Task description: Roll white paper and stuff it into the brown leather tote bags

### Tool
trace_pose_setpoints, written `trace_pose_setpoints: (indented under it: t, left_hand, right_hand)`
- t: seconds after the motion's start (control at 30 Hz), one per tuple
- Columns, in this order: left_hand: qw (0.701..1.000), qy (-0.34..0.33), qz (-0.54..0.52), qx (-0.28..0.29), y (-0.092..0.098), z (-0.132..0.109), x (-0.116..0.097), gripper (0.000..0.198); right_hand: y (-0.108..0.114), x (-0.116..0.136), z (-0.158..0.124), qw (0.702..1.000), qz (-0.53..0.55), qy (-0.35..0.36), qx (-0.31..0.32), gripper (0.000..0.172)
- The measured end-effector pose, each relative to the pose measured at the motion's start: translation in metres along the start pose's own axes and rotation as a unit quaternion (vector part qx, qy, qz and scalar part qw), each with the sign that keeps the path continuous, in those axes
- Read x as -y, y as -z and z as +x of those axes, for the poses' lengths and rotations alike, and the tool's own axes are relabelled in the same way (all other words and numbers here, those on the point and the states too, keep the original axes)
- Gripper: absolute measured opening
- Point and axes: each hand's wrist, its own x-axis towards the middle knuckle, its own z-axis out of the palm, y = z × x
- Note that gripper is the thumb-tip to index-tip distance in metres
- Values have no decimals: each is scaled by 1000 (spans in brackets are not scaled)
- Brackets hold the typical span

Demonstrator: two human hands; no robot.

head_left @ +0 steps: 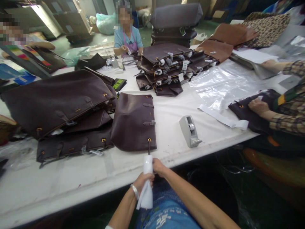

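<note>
A dark brown leather handbag [133, 122] lies flat on the table before me, its gold eyelets on the right side. From its lower eyelet a thin strap runs towards me into a roll of white wrapping sheet [148, 163], whose loose end hangs down over my lap. My left hand [144, 180], with a band at the wrist, is closed round the lower part of this wrap. Higher up, my right hand [159, 167] grips the wrap from its right side; its fingertips are partly hidden behind it.
A grey tape dispenser [188, 132] stands right of the handbag. Stacked brown bags [59, 101] lie left, with another pile [166, 68] farther back. Clear plastic sheeting [221, 84] and a white strip [222, 117] lie right. Co-workers sit across, at left and at right.
</note>
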Motion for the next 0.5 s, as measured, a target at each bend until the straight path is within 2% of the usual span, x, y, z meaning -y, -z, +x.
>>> trace_pose_setpoints:
  t: [0.13,0.27,0.37,0.43,0.5]
  left_hand:
    - [1000,6,-10,-8,5,-1,0,19]
    - [999,7,-35,-37,11,1,2,17]
    - [996,7,-56,-67,12,5,5,17]
    - [993,-2,-72,-91,9,7,7,18]
    - [990,-15,-83,-115,5,9,8,19]
  right_hand:
    - [10,1,-2,998,-50,17,-17,9]
    - [19,-9,-39,997,-77,11,-4,12]
    - [17,-22,-79,993,-75,-12,86,25]
    - [11,-31,-99,986,-57,-14,155,27]
    - [3,-41,-108,983,-45,-1,177,27]
